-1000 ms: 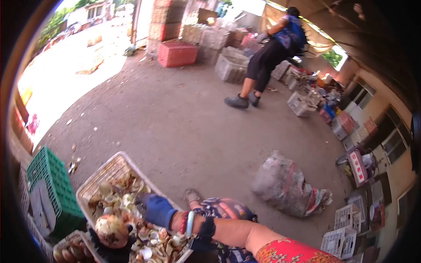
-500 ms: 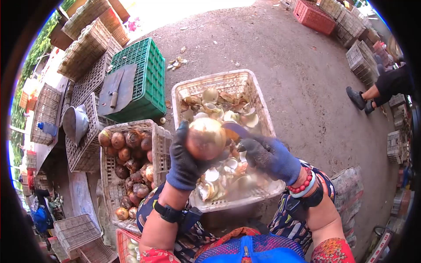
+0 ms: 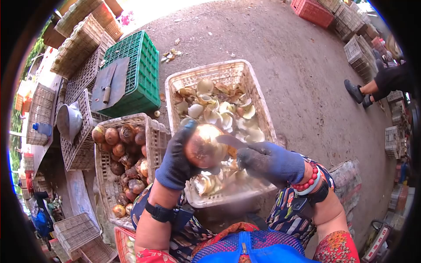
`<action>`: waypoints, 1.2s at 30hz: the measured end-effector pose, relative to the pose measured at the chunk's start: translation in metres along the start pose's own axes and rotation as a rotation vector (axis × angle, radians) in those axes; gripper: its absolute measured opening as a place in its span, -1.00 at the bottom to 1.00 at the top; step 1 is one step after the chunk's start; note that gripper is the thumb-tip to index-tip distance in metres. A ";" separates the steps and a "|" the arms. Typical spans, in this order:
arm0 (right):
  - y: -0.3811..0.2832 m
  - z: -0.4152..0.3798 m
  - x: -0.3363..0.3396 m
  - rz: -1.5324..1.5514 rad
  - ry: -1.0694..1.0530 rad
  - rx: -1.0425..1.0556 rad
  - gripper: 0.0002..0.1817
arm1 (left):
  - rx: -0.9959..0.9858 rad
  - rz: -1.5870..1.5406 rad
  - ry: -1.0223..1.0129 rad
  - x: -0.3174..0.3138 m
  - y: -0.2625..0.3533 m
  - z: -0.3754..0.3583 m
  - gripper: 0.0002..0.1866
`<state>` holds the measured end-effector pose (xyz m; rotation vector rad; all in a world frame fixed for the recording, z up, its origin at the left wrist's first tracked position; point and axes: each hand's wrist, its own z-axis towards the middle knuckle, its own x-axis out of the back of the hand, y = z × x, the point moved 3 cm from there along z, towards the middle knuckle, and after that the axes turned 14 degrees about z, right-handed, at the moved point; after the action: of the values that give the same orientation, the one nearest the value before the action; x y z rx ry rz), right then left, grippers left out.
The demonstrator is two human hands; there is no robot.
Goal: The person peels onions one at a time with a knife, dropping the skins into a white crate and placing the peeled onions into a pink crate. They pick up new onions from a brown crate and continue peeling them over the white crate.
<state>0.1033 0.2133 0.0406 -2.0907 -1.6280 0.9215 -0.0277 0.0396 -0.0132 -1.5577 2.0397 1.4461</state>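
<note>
My left hand [image 3: 176,153], in a dark blue work glove, is wrapped round a large brown-skinned onion [image 3: 204,146]. A knife [image 3: 231,141] is gripped in my gloved right hand [image 3: 267,162], its blade right at the onion's upper right side. Both hands are over a whitish plastic crate [image 3: 210,71] holding onion peelings [image 3: 213,115]. To the left, a second crate [image 3: 104,175] contains many unpeeled onions [image 3: 127,132]. By my left leg, a red crate [image 3: 120,242] has pale peeled onions in it.
A green crate [image 3: 147,72] carries a dark board with another knife [image 3: 107,87] on it. Beside it a metal bowl [image 3: 70,122] rests on crates. Peel scraps [image 3: 170,55] lie on the ground. A person's legs [image 3: 372,87] show at right, near stacked crates [image 3: 360,55].
The knife blade has turned and now lies closer against the onion. My left hand still holds the onion. The whole view has shifted slightly.
</note>
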 end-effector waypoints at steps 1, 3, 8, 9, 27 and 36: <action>0.003 0.004 -0.003 -0.114 -0.012 0.274 -0.66 | 0.021 0.021 0.006 -0.002 0.001 -0.001 -0.41; 0.033 0.022 -0.015 -0.344 -0.018 0.673 -0.67 | -0.082 -0.032 0.029 -0.006 -0.005 0.006 -0.46; 0.038 0.028 -0.021 -0.629 -0.062 0.936 -0.79 | -0.032 -0.042 0.070 -0.009 -0.008 -0.001 -0.54; 0.030 0.025 -0.021 -0.436 -0.053 0.667 -0.80 | 0.029 -0.030 0.054 -0.008 -0.005 -0.003 -0.54; 0.030 0.017 -0.068 0.592 -0.029 0.017 -0.75 | -0.399 0.334 0.093 0.010 -0.011 0.020 -0.49; 0.039 0.050 -0.062 -0.369 0.343 1.267 -0.73 | -0.435 0.001 0.065 -0.017 -0.002 0.000 -0.61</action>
<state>0.0897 0.1374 -0.0028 -0.9475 -0.7851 0.9809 -0.0190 0.0503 -0.0031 -1.7744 1.8402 1.9630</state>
